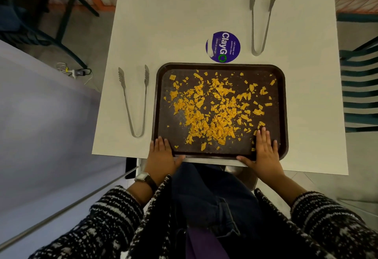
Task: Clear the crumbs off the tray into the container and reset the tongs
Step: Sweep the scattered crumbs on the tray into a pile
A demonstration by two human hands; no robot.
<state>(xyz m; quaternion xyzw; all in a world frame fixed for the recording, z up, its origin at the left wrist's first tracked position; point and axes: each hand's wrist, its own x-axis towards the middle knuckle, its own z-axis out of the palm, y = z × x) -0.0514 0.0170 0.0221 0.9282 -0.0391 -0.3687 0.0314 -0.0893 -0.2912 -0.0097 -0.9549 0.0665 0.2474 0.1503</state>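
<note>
My left hand (pixel 163 154) covers the near left corner of the tray (pixel 283 115), and my right hand (pixel 263 152) hides some crumbs (pixel 208 111) by the near rim. The desk (pixel 184 13) runs past the top edge. The sticker's (pixel 223 47) small print is unreadable.

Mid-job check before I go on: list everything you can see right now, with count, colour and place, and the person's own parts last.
table: one, white, fills the middle of the view
tray: one, dark brown, at the table's near edge
crumbs: many, orange-yellow, scattered over the tray
tongs: two, metal; one pair left of the tray, one pair beyond its far right corner
sticker: one, round, purple, just beyond the tray
chairs: teal, at the right; dark ones far left
charger and cable: on the floor, left
container: none in view
watch: one, on the left wrist
left hand: on the tray's near left corner
right hand: on the tray's near right edge
</note>
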